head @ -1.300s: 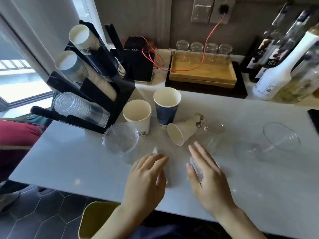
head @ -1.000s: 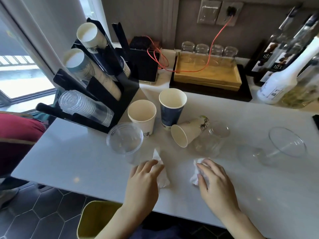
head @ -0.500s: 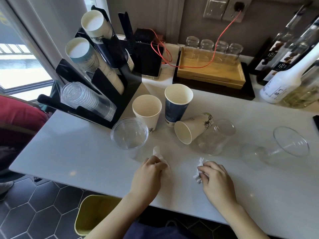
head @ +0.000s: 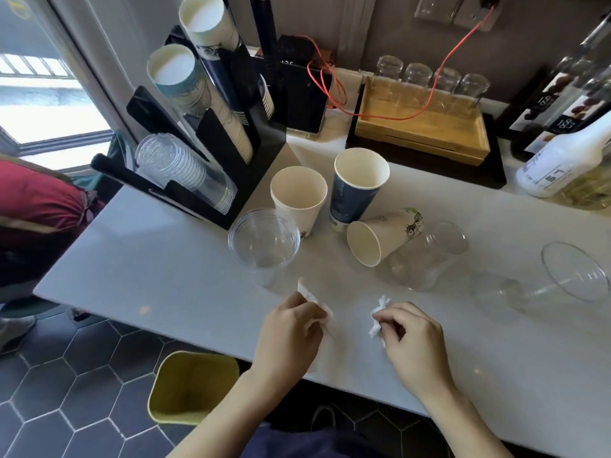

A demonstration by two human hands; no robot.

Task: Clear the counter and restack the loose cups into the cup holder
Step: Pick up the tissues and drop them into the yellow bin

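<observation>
Crumpled white tissue [head: 314, 300], glossy counter [head: 165, 269]

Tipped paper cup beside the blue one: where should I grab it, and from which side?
Probably by its side wall near the base, coming from above. The tipped paper cup lies on its side, mouth toward the person, base by the clear plastic cup. The right hand is nearer, but it holds a crumpled tissue.

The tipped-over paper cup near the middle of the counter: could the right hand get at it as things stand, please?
Probably not freely. The tipped paper cup lies just beyond the right hand with bare counter between, but that hand's grip is shut on a crumpled tissue, which it would need to drop first.
</observation>
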